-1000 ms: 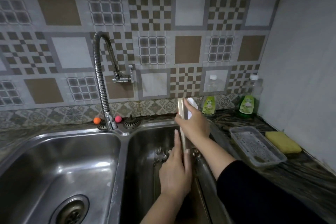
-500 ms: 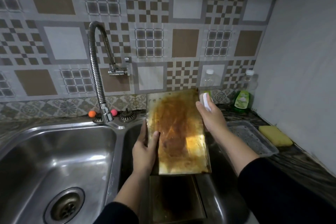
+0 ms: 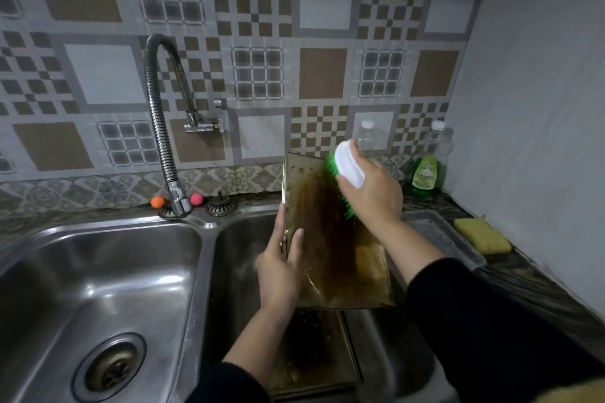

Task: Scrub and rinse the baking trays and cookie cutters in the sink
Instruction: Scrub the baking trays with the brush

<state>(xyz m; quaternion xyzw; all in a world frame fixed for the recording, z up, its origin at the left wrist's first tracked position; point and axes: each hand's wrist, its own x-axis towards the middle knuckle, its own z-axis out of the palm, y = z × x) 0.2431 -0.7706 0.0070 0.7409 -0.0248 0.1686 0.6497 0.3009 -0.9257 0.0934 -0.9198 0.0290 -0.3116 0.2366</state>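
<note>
Since half a second earlier, right hand had brought its gripped brush onto the tray; left hand clasped the edge—rigid, likely greasy, best held by rims.

Your left hand reaches up from the lower centre, thumb hooked over the near face and fingers wrapped behind what it grips, forearm bare below a dark sleeve. Your right hand comes in from the right, raised higher, knuckles toward you, fingers curled round what it holds, wrist bent downward. The right forearm slants back into a dark sleeve.
</note>
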